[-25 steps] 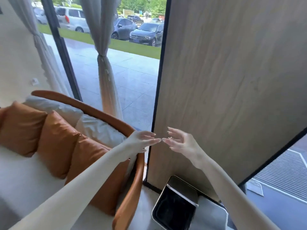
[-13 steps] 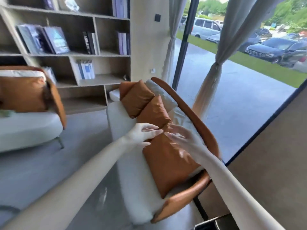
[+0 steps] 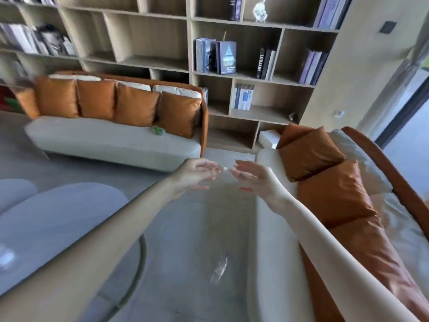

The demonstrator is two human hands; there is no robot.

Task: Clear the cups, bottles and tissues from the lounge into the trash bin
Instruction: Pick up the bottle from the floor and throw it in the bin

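My left hand (image 3: 197,174) and my right hand (image 3: 254,178) are held out in front of me at mid-frame, fingertips nearly meeting, fingers relaxed and holding nothing. A clear plastic bottle (image 3: 219,270) lies on the grey floor below them, between the round glass table and the near sofa. A small green crumpled item (image 3: 158,130) sits on the far sofa's seat by its right end. A blurred white thing (image 3: 7,256) lies on the table at the far left. The trash bin is out of view.
A white sofa with orange cushions (image 3: 111,138) stands against the bookshelf (image 3: 232,54). A second such sofa (image 3: 325,205) runs along my right. A round glass table (image 3: 69,228) fills the lower left. Grey floor lies between them.
My view has swung left, from the window wall and black bin to the lounge with both sofas. Both hands stay raised together and empty. The bin has left the view.
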